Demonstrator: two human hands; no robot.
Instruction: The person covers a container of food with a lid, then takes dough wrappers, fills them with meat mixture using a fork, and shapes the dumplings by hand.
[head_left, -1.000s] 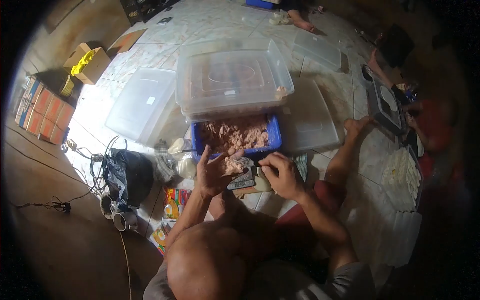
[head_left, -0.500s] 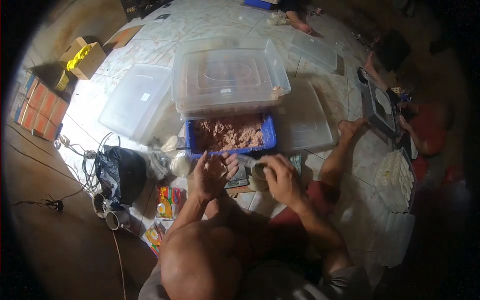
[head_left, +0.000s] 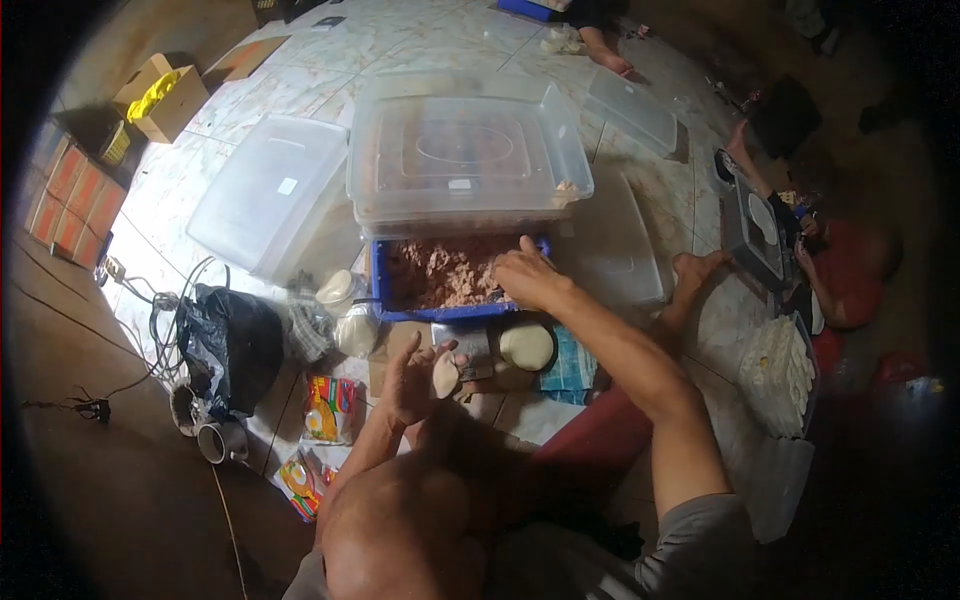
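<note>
The right hand is reaching into the right end of the blue tub, and its fingers are bunching down against the pink mix. The mix is lying right under those fingertips; whether they are pinching any of it, I cannot tell.

Over on this side of the tub, the left hand is turning its palm up, fingers loosely spread and thumb sticking up. A thin pale disc is resting at those fingers, well apart from the right hand.

Just beyond the left fingers, a grey scale is sitting partly hidden, with a pale round stack standing beside it and a teal cloth lying to the right. Bright packets are lying left of the left forearm, and a black bag is slumping farther left. Behind the blue tub, a big clear tub is rising. Off to the right, another person's hand is showing near a grey appliance.
</note>
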